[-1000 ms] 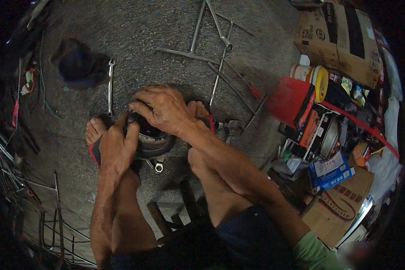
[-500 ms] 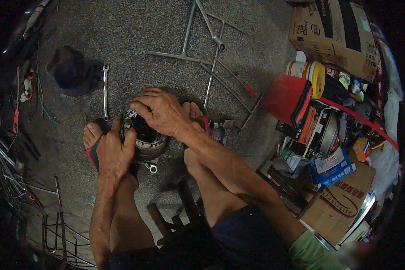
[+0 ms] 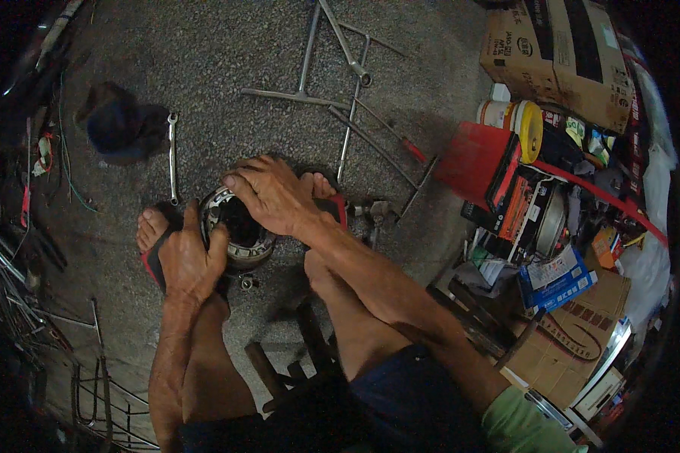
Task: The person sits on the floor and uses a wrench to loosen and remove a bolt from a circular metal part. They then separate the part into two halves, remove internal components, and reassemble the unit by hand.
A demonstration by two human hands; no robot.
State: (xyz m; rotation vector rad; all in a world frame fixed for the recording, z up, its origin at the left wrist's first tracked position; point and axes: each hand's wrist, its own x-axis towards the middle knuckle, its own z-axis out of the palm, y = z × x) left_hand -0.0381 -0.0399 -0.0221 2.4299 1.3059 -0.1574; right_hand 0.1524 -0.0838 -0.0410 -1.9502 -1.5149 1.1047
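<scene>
A round metal part, like a hub or motor housing with a pale toothed-looking rim and a dark hollow middle, sits on the ground between my feet. My left hand grips its left side, index finger along the outside and thumb at the rim. Over its far right edge curves my right hand, thumb on the top of the rim and fingers bent over the far side, partly hidden. A small metal lug shows just below the part on the near side.
A combination wrench and a dark cloth cap lie ahead on the left. T-handled wrenches and a red-handled screwdriver lie farther ahead. Cartons, a red bin and a bucket crowd the right; a wire rack stands near left.
The round part looks slightly turned or tilted, its rim showing more and its near lug sitting farther left. My right thumb and fingers have shifted a little along the rim.
</scene>
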